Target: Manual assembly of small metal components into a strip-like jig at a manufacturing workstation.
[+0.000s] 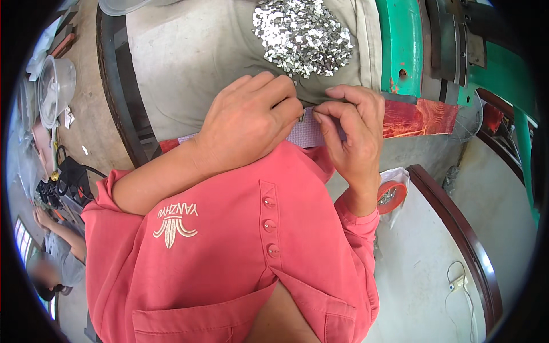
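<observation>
My left hand [251, 111] is closed, its fingertips pinched on a small metal piece [301, 118] at the near edge of the work surface. Just to its right, my right hand [355, 123] has thumb and forefinger drawn together; whatever they hold is too small to make out. The other right fingers are bent. Beyond both hands, a heap of small shiny silver pieces [303, 40] lies on a grey-green cloth [189, 63]. Under my fingers shows a purple checked cloth [306, 136].
A green machine frame [403, 46] stands at the right, beside a red patterned strip [417, 118]. Lower right, a red bowl [401, 198] holds similar small pieces. Clear plastic tubs [70, 77] sit at the left. Another person [66, 257] is at the far left.
</observation>
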Demonstrator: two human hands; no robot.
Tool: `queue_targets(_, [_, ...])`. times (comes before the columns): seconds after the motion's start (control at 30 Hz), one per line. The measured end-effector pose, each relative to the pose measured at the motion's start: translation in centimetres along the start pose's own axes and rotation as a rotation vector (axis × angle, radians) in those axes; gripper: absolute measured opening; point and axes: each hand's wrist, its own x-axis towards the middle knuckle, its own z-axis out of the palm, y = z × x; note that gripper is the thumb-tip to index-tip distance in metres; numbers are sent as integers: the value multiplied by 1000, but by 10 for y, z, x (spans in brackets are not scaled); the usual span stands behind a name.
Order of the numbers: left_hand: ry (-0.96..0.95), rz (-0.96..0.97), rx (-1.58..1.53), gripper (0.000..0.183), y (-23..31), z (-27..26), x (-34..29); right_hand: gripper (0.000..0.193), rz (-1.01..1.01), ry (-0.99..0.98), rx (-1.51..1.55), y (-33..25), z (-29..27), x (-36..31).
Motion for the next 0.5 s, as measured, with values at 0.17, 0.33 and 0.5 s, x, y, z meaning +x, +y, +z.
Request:
queue_targets(0.17, [-38, -45, -6, 21, 2, -6, -2, 23, -57, -37, 23, -1, 3, -3])
queue_targets(0.33, [-8, -73, -56, 23, 1, -7, -4, 22, -90, -50, -53, -6, 8, -5])
queue_targets(0.5, [1, -88, -68, 23, -1, -6, -8, 21, -101, -44, -107, -7, 6, -4])
